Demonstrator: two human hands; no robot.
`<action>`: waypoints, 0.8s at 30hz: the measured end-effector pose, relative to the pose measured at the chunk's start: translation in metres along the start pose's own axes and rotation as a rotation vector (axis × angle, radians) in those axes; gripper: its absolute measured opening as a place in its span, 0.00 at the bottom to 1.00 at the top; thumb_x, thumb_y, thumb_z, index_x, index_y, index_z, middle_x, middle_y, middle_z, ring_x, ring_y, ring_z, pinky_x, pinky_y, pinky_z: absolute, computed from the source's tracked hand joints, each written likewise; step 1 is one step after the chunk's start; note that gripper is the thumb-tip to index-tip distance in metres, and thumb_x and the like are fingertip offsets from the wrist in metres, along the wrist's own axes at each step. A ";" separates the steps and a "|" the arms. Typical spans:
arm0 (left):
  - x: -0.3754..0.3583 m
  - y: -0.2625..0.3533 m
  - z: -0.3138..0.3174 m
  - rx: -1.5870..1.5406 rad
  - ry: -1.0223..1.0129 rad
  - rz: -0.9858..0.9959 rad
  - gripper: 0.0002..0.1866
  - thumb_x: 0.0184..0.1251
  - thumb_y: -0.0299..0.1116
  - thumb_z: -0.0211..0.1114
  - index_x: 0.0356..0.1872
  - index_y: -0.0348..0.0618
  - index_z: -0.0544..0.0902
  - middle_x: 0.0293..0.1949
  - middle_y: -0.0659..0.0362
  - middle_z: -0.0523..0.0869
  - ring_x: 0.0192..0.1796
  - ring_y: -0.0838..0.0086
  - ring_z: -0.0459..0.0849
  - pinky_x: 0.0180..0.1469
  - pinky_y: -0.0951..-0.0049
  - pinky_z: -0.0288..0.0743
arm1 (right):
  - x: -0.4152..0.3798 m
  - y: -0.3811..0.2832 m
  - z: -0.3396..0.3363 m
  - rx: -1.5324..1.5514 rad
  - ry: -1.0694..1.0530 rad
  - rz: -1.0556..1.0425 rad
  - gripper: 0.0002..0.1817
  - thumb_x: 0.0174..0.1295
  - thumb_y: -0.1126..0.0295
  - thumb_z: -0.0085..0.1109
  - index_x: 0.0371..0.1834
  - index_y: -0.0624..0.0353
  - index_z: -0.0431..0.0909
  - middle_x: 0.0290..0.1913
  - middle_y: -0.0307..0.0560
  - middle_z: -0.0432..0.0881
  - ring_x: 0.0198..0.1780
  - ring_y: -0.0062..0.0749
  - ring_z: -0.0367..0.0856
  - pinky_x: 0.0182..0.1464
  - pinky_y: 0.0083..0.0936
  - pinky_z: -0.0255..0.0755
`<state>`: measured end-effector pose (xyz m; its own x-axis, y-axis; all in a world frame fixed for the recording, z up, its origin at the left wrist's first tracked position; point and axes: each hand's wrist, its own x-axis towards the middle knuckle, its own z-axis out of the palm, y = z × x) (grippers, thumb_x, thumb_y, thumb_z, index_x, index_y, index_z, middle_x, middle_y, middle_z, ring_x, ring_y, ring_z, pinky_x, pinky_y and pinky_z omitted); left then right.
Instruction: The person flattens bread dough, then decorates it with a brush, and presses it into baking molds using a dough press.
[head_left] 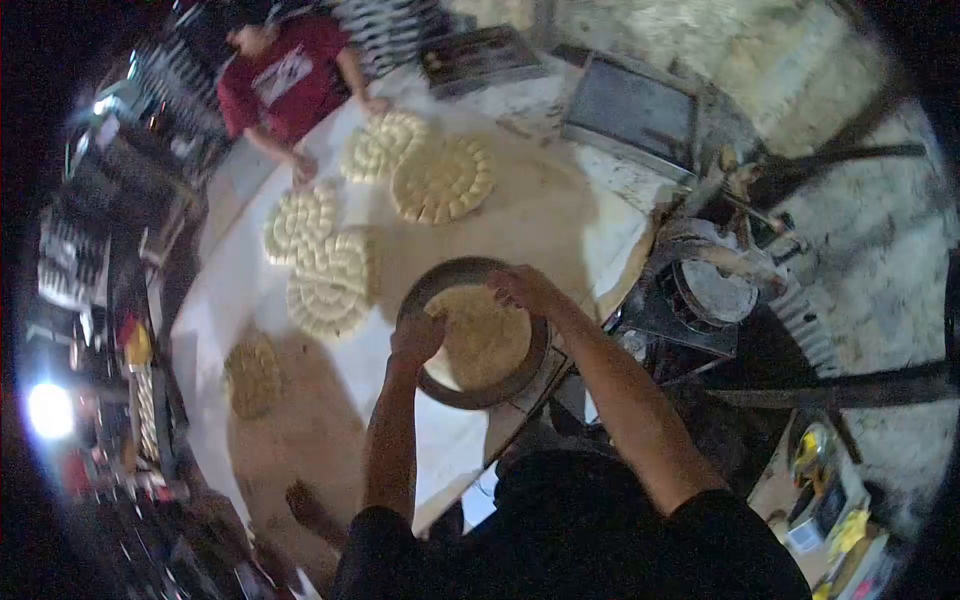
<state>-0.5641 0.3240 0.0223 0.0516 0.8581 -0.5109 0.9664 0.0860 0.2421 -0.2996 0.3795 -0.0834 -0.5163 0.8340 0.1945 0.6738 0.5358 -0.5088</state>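
Left hand point(416, 338): closed on the near rim of the round pan point(438, 388). Right hand point(520, 288): fingers curled over the far rim; hands apart, pan tilted between them at the surface point(545, 215) edge. Contents: flat dough round point(485, 340), unportioned. Done: five rings of dough pieces point(441, 180) laid out beyond. Open room: bare stretch right of the rings; a co-worker point(285, 80) held the far end; machinery point(705, 290) crowded my right.

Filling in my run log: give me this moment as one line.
left hand: on dough | right hand: on pan rim | pan: holds dough, on table | dough rounds: on table | co-worker: at far end
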 end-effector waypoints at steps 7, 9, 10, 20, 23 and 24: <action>0.061 0.015 0.149 0.449 1.026 0.472 0.22 0.80 0.45 0.48 0.62 0.40 0.75 0.64 0.48 0.79 0.66 0.54 0.76 0.66 0.53 0.70 | -0.243 -0.002 -0.110 0.438 0.285 0.380 0.16 0.72 0.60 0.51 0.51 0.59 0.79 0.44 0.54 0.84 0.45 0.46 0.84 0.46 0.43 0.79; 0.057 0.019 0.103 0.404 0.678 0.402 0.22 0.79 0.45 0.49 0.62 0.40 0.76 0.64 0.48 0.79 0.66 0.54 0.76 0.66 0.54 0.70 | -0.348 0.003 -0.116 0.719 0.314 0.652 0.18 0.73 0.57 0.52 0.52 0.61 0.80 0.44 0.53 0.85 0.44 0.39 0.85 0.46 0.39 0.79; 0.056 0.030 0.062 0.319 0.500 0.298 0.22 0.79 0.45 0.50 0.62 0.40 0.76 0.64 0.49 0.79 0.66 0.55 0.77 0.66 0.55 0.70 | -0.398 0.002 -0.129 0.897 0.375 0.841 0.21 0.74 0.55 0.53 0.55 0.62 0.79 0.44 0.51 0.85 0.45 0.36 0.85 0.48 0.36 0.79; -0.063 0.222 0.225 0.205 -0.051 0.578 0.22 0.76 0.42 0.55 0.62 0.40 0.78 0.63 0.50 0.81 0.66 0.58 0.77 0.67 0.59 0.69 | -0.864 -0.009 -0.094 0.347 1.100 1.537 0.21 0.71 0.56 0.54 0.51 0.66 0.79 0.37 0.53 0.86 0.36 0.43 0.85 0.39 0.36 0.80; -0.147 0.328 0.322 0.174 -0.725 0.609 0.22 0.75 0.42 0.57 0.62 0.40 0.79 0.63 0.50 0.81 0.66 0.59 0.78 0.68 0.60 0.69 | -0.925 0.024 -0.169 -0.214 1.152 1.715 0.17 0.70 0.60 0.55 0.43 0.66 0.80 0.30 0.57 0.84 0.33 0.55 0.83 0.41 0.41 0.78; -0.172 0.367 0.340 0.166 -0.931 0.612 0.22 0.75 0.41 0.57 0.62 0.40 0.80 0.63 0.50 0.81 0.65 0.59 0.78 0.68 0.60 0.69 | -0.940 0.042 -0.193 -0.352 1.145 1.757 0.16 0.69 0.61 0.55 0.40 0.66 0.81 0.27 0.58 0.83 0.32 0.58 0.83 0.41 0.43 0.77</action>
<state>-0.1330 0.0355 -0.0811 0.6292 0.0148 -0.7771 0.7319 -0.3476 0.5860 0.3163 -0.3562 -0.1260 0.9843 -0.0143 0.1761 0.0905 -0.8153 -0.5719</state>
